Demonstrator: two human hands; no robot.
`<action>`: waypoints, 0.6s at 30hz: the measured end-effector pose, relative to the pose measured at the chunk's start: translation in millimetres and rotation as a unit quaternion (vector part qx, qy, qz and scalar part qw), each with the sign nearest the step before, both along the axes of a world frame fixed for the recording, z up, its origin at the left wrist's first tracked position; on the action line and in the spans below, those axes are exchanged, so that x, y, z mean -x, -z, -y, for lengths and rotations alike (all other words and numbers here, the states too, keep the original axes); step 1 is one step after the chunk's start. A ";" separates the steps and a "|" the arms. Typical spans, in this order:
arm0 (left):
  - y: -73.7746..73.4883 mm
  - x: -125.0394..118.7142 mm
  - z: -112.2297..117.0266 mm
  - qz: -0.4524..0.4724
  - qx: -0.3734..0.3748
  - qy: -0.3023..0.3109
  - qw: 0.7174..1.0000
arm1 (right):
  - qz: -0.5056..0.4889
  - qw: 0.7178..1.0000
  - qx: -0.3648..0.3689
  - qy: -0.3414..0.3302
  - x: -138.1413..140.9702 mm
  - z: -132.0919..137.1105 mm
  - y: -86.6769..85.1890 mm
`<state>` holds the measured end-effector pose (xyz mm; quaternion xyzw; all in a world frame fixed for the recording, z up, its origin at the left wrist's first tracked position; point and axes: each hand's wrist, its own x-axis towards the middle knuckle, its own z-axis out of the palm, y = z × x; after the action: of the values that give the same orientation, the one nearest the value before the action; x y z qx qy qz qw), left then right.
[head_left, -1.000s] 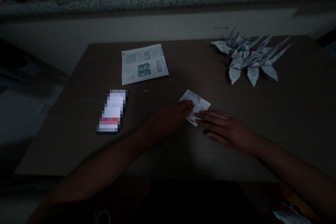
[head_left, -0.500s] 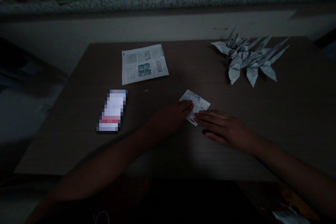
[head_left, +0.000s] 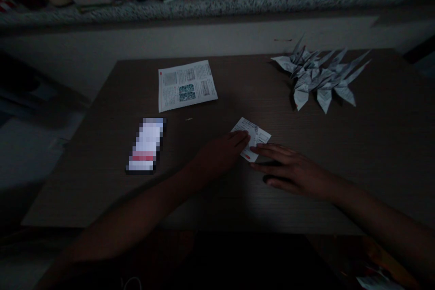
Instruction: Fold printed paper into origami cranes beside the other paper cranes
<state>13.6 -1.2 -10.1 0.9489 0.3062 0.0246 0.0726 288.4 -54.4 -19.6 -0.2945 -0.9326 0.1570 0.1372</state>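
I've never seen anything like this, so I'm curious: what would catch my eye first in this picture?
The spiky heap of printed-paper origami cranes at the far right of the dark wood-grain table stands out first. Nearer the middle, the left hand and right hand both have fingers on a small printed paper piece. A printed sheet lies further back.

Left hand [head_left: 220,155] — paper slip [head_left: 257,137] — right hand [head_left: 295,171]

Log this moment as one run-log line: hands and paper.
left hand: on printed paper square | right hand: fingers on its edge | nearby: folded paper cranes, printed sheet
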 end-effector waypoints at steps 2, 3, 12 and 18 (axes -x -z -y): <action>2.0 0.2 0.0 0.001 0.000 -0.004 1.000 | 0.007 1.000 0.000 -0.004 0.0 0.7 -0.9; 2.8 0.2 0.1 0.002 -0.001 -0.004 1.000 | 0.011 1.000 0.000 -0.007 0.1 1.0 -1.3; -3.2 -5.5 3.2 0.049 -0.011 -0.010 0.999 | -0.010 0.999 0.007 0.029 3.9 1.0 3.2; -4.7 -10.1 8.2 0.108 0.018 -0.060 0.992 | -0.042 0.996 0.042 0.071 4.6 -0.3 -0.1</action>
<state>23.6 -9.4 -5.4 0.9192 0.3531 0.1261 0.1204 283.9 -54.1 -19.5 -0.3583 -0.8954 0.1985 0.1746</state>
